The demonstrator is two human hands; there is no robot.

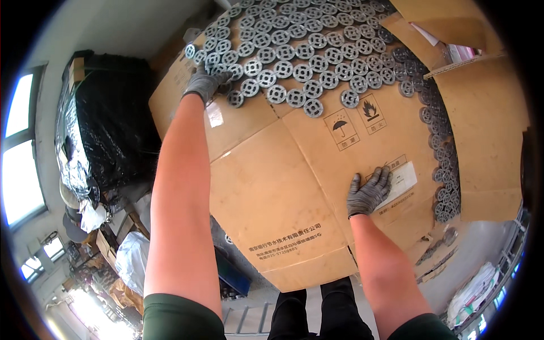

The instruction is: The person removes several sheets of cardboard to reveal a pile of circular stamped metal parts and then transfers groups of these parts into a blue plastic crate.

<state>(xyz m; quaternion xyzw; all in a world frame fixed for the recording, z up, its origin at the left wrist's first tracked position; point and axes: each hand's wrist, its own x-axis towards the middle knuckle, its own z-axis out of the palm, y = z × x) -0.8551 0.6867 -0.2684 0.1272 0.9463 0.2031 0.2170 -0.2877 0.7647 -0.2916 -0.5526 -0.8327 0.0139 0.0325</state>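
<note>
Several grey round discs point(283, 69), each with slots and a centre hole, lie in a close layer on a flattened cardboard sheet point(266, 187). At the layer's near left edge is my left hand point(205, 84), in a grey glove. Its fingers are spread over the nearest discs and partly hide them; no disc shows lifted in it. My right hand point(368, 191), also gloved, rests flat on the cardboard at the right, fingers stretched out beside a white label point(399, 184). One disc point(349, 98) sits slightly apart from the layer's near edge.
More discs point(447, 187) are stacked beyond the sheet's right edge, beside an upright cardboard flap point(487, 136). A black plastic-wrapped pile point(107, 113) stands at the left. Below it is a clear plastic bag point(133, 260). Metal rails point(249, 320) show near my legs.
</note>
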